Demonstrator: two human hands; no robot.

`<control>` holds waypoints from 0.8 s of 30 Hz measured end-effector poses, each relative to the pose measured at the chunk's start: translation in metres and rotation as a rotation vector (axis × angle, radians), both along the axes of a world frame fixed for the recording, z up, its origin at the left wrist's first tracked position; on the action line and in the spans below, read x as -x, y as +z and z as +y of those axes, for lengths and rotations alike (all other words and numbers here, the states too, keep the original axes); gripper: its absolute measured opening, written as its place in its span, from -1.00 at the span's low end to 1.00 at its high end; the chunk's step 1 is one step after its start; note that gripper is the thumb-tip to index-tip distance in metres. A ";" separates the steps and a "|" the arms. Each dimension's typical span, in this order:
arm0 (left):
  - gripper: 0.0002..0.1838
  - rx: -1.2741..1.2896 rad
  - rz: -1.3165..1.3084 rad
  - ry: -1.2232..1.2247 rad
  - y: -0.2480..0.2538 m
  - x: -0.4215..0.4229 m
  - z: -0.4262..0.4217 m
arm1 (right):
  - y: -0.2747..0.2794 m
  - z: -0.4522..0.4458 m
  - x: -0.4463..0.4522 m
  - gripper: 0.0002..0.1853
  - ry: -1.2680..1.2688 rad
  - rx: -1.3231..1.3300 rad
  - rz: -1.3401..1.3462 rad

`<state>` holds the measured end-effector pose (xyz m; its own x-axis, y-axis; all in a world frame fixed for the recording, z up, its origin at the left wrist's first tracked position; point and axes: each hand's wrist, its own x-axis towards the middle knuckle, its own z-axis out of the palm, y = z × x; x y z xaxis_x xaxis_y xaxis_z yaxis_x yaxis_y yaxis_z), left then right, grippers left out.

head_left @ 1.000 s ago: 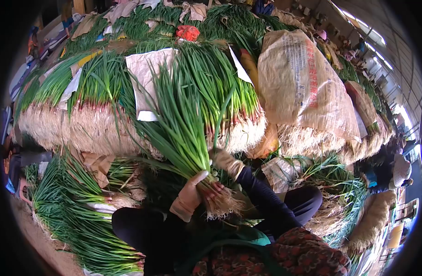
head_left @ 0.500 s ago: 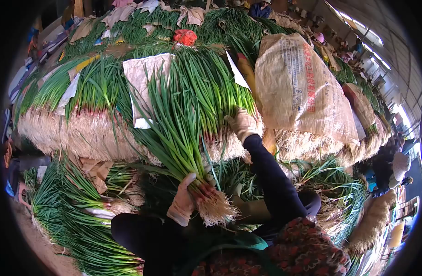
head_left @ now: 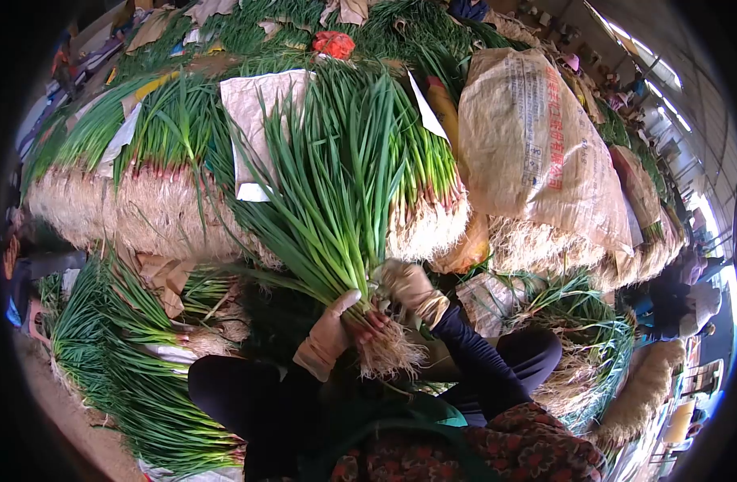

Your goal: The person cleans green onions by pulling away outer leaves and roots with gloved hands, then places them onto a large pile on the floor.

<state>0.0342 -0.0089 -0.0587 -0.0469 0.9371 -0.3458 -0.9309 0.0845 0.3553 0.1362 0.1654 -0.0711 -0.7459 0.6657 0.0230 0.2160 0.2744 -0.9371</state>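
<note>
My gloved left hand [head_left: 330,337] grips a bunch of green onions [head_left: 336,233] near its reddish bases, with the pale roots pointing down over my lap. At the right side of the same bunch is my gloved right hand [head_left: 407,289], its fingers bent in against the stems and partly blurred. The leaves fan upward over a long row of stacked green onions [head_left: 429,169] and beside a pale cloth sheet [head_left: 260,120].
A printed woven sack [head_left: 537,136] covers onions at the right. Loose onions [head_left: 143,377] lie at the lower left, others [head_left: 585,345] at the lower right. A red bag [head_left: 333,45] rests on the far pile. A person [head_left: 686,309] is at the far right.
My right hand reached out to the stacked row half a second ago and has come back to the bunch, which looks fuller on its right side. My left hand still grips it.
</note>
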 end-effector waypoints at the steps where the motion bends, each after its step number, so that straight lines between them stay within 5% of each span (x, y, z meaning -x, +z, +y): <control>1: -0.50 -0.011 0.024 0.019 0.012 0.000 -0.002 | 0.011 0.002 0.001 -0.95 -0.046 -0.049 0.057; 2: -0.51 -0.022 0.048 0.037 0.025 0.000 -0.005 | 0.030 0.014 -0.009 -0.94 -0.119 -0.270 -0.031; 6: -0.52 -0.027 0.093 0.085 0.032 -0.004 -0.007 | 0.024 0.019 -0.009 -0.81 -0.102 0.788 0.372; 9: -0.53 -0.052 0.016 -0.001 0.030 -0.005 -0.006 | 0.033 0.010 0.009 -0.68 0.017 0.396 -0.120; 12: -0.53 -0.035 0.033 0.025 0.036 -0.017 -0.014 | 0.064 -0.002 0.031 -0.62 -0.001 0.374 -0.127; 14: -0.47 -0.027 0.136 0.069 0.056 -0.017 -0.024 | -0.057 0.040 0.038 -0.63 0.211 0.073 0.024; 16: -0.46 -0.009 0.185 0.115 0.062 -0.014 -0.033 | 0.055 -0.019 0.020 -0.65 0.052 0.451 -0.124; 17: -0.44 -0.016 0.166 0.115 0.045 -0.012 -0.036 | 0.020 -0.015 0.010 -0.63 0.093 0.409 0.085; 18: -0.44 -0.073 0.087 0.158 0.043 -0.013 -0.035 | 0.017 -0.020 0.003 -0.61 0.080 0.697 0.320; 20: -0.43 -0.180 -0.079 0.230 0.041 -0.020 -0.033 | -0.010 -0.019 -0.011 -0.61 -0.006 0.754 0.068; 23: -0.42 -0.039 0.082 0.098 0.044 -0.026 -0.037 | 0.035 -0.036 -0.005 -0.64 0.199 0.431 -0.119; 24: -0.42 0.024 0.135 0.076 0.047 -0.029 -0.039 | 0.035 -0.038 0.001 -0.69 0.217 0.185 0.012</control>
